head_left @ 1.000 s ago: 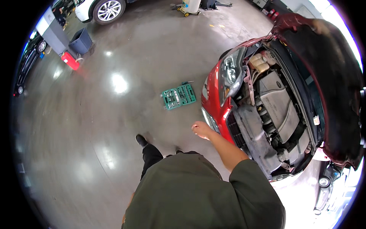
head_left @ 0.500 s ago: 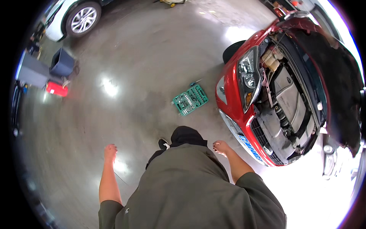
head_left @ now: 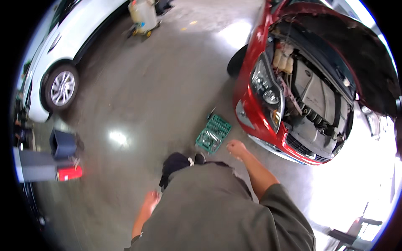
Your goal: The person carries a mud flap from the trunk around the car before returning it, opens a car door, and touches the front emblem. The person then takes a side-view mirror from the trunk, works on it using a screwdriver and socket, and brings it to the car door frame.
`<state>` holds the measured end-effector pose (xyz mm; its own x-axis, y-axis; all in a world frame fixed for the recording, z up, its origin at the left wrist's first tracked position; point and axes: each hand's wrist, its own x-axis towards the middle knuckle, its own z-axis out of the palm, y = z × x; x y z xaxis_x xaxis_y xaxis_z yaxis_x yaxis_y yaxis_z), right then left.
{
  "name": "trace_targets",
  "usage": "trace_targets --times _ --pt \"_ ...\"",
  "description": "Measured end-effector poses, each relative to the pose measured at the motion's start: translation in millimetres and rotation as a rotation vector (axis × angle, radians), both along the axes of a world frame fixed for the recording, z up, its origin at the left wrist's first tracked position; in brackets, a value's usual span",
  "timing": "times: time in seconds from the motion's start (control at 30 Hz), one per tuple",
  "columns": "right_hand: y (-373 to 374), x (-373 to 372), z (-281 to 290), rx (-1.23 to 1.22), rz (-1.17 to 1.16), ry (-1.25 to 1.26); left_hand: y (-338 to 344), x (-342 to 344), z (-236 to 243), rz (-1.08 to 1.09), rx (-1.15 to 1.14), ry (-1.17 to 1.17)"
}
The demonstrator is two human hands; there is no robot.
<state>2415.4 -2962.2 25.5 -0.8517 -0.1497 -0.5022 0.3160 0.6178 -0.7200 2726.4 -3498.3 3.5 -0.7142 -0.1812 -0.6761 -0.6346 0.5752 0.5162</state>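
My right hand [head_left: 237,149] hangs ahead of me with its fingers curled in; what it holds, if anything, is hidden. It is nearest to a green tool case [head_left: 214,134], which lies open on the floor with rows of silver sockets, and it appears apart from the case. My left hand [head_left: 151,199] is low beside my body, blurred, so its fingers cannot be made out. At the right stands a red car [head_left: 247,98] with its hood [head_left: 349,54] raised and its engine [head_left: 316,90] exposed.
A white car [head_left: 90,27] stands at the far left. Below it are a dark bin [head_left: 63,143], a grey cabinet [head_left: 38,164] and a red box-like object [head_left: 69,173]. A wheeled tank [head_left: 143,19] stands at the far end. A thin tool [head_left: 212,112] lies by the case.
The view has turned and shifted forward. The tool case now appears closer to my feet. My right hand has swung forward and my left hand back. More of the white car shows.
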Motion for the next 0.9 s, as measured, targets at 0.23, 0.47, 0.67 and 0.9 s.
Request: trace_targets --times 0.23,0.47,0.67,0.9 --pt "-8.4 22.9 24.0 0.007 -0.583 -0.084 -144.1 -213.0 -31.5 -1.395 -0.280 0.158" --pt "-57.2 151.4 -31.9 0.260 -0.303 -0.456 -187.4 -526.4 -20.1 -0.035 -0.040 0.158" --pt "-77.1 157.5 50.8 -0.168 -1.165 -0.334 -43.7 -647.4 25.5 -0.110 0.081 0.191" --pt "-45.8 245.0 19.8 -0.302 -1.416 -0.317 161.2 -561.5 17.1 -1.055 -0.017 0.069"
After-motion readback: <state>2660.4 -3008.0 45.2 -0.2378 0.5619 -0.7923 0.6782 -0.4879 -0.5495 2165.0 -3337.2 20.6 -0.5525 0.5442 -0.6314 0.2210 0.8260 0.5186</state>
